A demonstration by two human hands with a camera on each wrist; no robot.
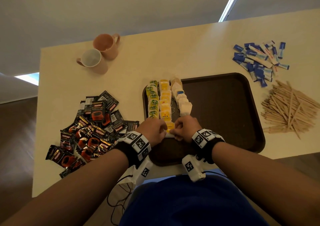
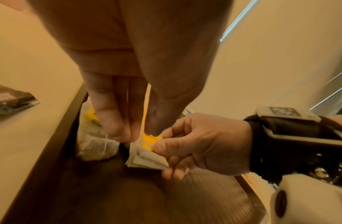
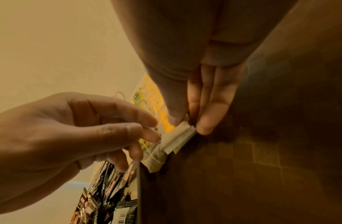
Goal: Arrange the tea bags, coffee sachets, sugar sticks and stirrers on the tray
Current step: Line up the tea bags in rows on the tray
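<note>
A paper tea bag [image 2: 147,160] with a yellow tag [image 2: 149,141] hangs just over the near left part of the brown tray [image 1: 225,104]. My right hand [image 3: 189,124] pinches the tea bag's folded top [image 3: 178,138] between thumb and fingers. My left hand [image 2: 135,134] pinches its tag and string from the other side. In the head view both hands, left [image 1: 161,127] and right [image 1: 174,128], meet at the near end of the yellow tea bag row [image 1: 164,101]. A green row [image 1: 152,99] and a white row [image 1: 181,99] flank it.
Black coffee sachets [image 1: 90,130] lie heaped on the table left of the tray. Blue sugar sticks [image 1: 259,61] sit at the back right, wooden stirrers [image 1: 290,108] right of the tray. Two mugs [image 1: 98,54] stand at the back left. The tray's right part is bare.
</note>
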